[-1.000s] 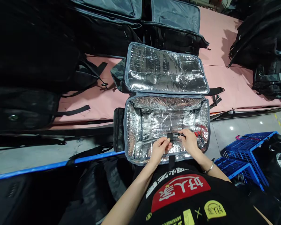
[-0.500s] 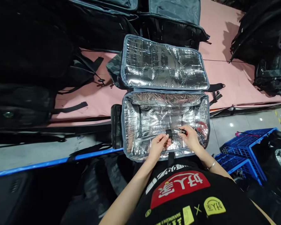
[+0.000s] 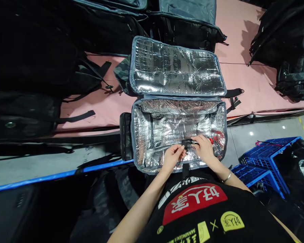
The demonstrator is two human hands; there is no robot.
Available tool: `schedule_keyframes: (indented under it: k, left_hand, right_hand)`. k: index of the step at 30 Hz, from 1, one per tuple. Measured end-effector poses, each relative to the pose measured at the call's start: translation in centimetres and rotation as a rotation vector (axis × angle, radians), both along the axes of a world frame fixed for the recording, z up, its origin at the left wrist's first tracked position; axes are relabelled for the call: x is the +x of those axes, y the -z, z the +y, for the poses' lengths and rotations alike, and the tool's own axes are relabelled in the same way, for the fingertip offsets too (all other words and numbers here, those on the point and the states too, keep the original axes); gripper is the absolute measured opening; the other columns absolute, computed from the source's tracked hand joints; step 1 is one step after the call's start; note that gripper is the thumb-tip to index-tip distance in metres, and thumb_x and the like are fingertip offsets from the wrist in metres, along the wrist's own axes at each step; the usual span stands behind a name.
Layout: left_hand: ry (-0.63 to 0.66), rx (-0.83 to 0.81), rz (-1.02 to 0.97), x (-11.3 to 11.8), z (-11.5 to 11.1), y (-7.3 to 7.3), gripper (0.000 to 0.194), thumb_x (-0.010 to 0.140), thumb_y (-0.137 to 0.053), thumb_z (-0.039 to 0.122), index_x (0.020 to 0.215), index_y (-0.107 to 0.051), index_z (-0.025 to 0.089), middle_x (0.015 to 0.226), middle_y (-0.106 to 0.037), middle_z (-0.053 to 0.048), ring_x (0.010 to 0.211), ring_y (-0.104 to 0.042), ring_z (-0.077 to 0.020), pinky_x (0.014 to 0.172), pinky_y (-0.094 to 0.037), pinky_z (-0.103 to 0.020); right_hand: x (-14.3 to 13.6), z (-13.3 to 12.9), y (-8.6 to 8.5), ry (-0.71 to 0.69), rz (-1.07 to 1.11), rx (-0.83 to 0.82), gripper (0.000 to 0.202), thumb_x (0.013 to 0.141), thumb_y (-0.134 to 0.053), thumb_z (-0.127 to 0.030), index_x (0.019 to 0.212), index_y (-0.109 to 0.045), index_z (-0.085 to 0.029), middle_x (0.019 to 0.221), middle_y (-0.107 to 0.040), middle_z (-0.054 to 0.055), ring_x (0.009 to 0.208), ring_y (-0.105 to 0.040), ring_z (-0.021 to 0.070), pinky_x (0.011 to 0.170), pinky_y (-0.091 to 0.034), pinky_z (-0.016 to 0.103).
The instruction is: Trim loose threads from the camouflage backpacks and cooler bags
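In front of me an insulated bag [image 3: 133, 135] with silver foil lining lies open, its foil-lined lid [image 3: 177, 67] folded back. Over the cavity my left hand [image 3: 172, 157] pinches the end of a black webbing strap [image 3: 184, 144] between thumb and fingers. My right hand [image 3: 203, 148] is closed around small snips [image 3: 192, 141], with a red part showing past the knuckles. The snips' tip is right at the strap; whether the blades touch it is too small to tell. A black strap [image 3: 185, 170] also hangs over the bag's near rim.
Dark bags [image 3: 187, 33] stand behind on the pink-covered table [image 3: 238, 44], with more at left [image 3: 35, 60] and right [image 3: 291, 50]. Blue plastic crates [image 3: 271, 155] stand on the floor at right. A blue edge [image 3: 66, 176] runs along the lower left.
My right hand has shifted slightly left, bringing the snips up to the strap. The strap end looks turned and less visible in my left hand.
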State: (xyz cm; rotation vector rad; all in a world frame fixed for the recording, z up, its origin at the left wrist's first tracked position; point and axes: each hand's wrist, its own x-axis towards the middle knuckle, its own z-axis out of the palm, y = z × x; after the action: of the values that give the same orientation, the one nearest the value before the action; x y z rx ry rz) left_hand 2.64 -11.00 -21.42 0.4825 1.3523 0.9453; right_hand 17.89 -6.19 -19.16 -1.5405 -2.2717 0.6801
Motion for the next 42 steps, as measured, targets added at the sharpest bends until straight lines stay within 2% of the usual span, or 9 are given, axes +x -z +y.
schedule_keyframes:
  k: [6, 12, 17, 20, 24, 29, 36, 39, 42]
  left_hand:
    - [-0.015, -0.006, -0.017, 0.1, 0.1, -0.2, 0.036, 0.062, -0.068, 0.049, 0.066, -0.056, 0.016, 0.060, -0.060, 0.000, 0.049, -0.052, -0.0089, 0.045, -0.038, -0.018]
    - [-0.097, -0.020, -0.077, -0.1, 0.2, 0.1, 0.034, 0.063, -0.069, 0.047, 0.069, -0.059, 0.015, 0.060, -0.063, -0.002, 0.048, -0.054, -0.0094, 0.044, -0.039, -0.018]
    - [-0.215, -0.009, -0.201, -0.9, 0.3, 0.4, 0.048, 0.072, -0.055, 0.057, 0.086, -0.064, 0.012, 0.086, -0.069, -0.012, 0.072, -0.065, -0.0185, 0.066, -0.052, -0.030]
    - [-0.235, 0.019, -0.235, -1.0, 0.2, 0.9, 0.042, 0.066, -0.067, 0.045, 0.091, -0.065, 0.011, 0.091, -0.069, -0.013, 0.080, -0.065, -0.0206, 0.075, -0.052, -0.033]
    - [-0.179, 0.052, -0.159, -0.7, -0.1, 1.4, 0.041, 0.057, -0.074, 0.032, 0.093, -0.065, 0.016, 0.083, -0.069, -0.006, 0.074, -0.064, -0.0168, 0.067, -0.050, -0.028]
    - [-0.043, 0.092, -0.051, -0.4, -0.5, 1.1, 0.032, 0.061, -0.069, 0.034, 0.088, -0.067, 0.016, 0.068, -0.065, -0.001, 0.050, -0.051, -0.0090, 0.047, -0.039, -0.020]
    - [0.141, 0.132, 0.124, -1.9, -0.6, -1.0, 0.032, 0.065, -0.064, 0.041, 0.086, -0.066, 0.018, 0.062, -0.063, -0.002, 0.056, -0.057, -0.0173, 0.053, -0.042, -0.026]
    - [0.126, 0.283, 0.545, -4.3, -0.1, -2.8, 0.022, 0.068, -0.063, 0.038, 0.083, -0.066, 0.022, 0.075, -0.067, -0.005, 0.071, -0.061, -0.0226, 0.068, -0.045, -0.031]
    - [-0.051, 0.492, 1.102, -7.3, 0.2, -4.7, 0.021, 0.077, -0.055, 0.036, 0.088, -0.065, 0.021, 0.090, -0.067, -0.010, 0.088, -0.059, -0.0246, 0.085, -0.040, -0.035]
  right_hand:
    - [-0.2, 0.0, -0.1, 0.018, -0.067, 0.014, 0.021, 0.083, -0.047, -0.009, 0.091, -0.062, -0.022, 0.092, -0.064, 0.004, 0.085, -0.056, 0.0199, 0.074, -0.036, 0.032]
    - [0.4, 0.1, -0.7, 0.037, 0.258, -0.101, 0.016, 0.082, -0.052, -0.018, 0.096, -0.060, -0.020, 0.094, -0.063, 0.004, 0.088, -0.057, 0.0183, 0.077, -0.043, 0.029]
    - [1.0, -0.8, -2.2, -0.500, 0.191, -0.356, 0.042, 0.071, -0.068, -0.020, 0.112, -0.058, -0.028, 0.106, -0.060, 0.002, 0.091, -0.057, 0.0173, 0.076, -0.044, 0.027]
    - [0.6, -1.9, -2.0, -0.655, 0.020, -0.386, 0.046, 0.065, -0.072, -0.018, 0.109, -0.062, -0.030, 0.102, -0.059, 0.001, 0.084, -0.057, 0.0165, 0.067, -0.042, 0.024]
    - [-0.8, -2.7, -0.5, -0.511, 0.107, -0.324, 0.019, 0.072, -0.063, -0.016, 0.088, -0.068, -0.026, 0.088, -0.062, 0.000, 0.077, -0.057, 0.0147, 0.064, -0.040, 0.023]
    - [-2.1, -2.0, 1.3, -0.013, 0.260, -0.334, 0.012, 0.075, -0.059, -0.026, 0.064, -0.059, -0.019, 0.060, -0.053, -0.003, 0.057, -0.050, 0.0124, 0.053, -0.035, 0.022]
    - [-2.0, -1.3, 0.7, 0.204, 0.284, -0.287, 0.016, 0.077, -0.056, -0.034, 0.086, -0.057, -0.021, 0.077, -0.060, -0.001, 0.069, -0.055, 0.0154, 0.064, -0.040, 0.026]
    - [-1.3, 0.0, -1.2, 0.156, 0.370, -0.313, 0.019, 0.080, -0.050, -0.037, 0.074, -0.056, -0.020, 0.071, -0.058, -0.001, 0.065, -0.053, 0.0143, 0.062, -0.038, 0.025]
    - [-1.0, 2.3, -3.5, 0.146, 0.495, -0.310, 0.023, 0.080, -0.050, -0.040, 0.070, -0.054, -0.020, 0.065, -0.054, -0.002, 0.060, -0.048, 0.0124, 0.058, -0.036, 0.024]
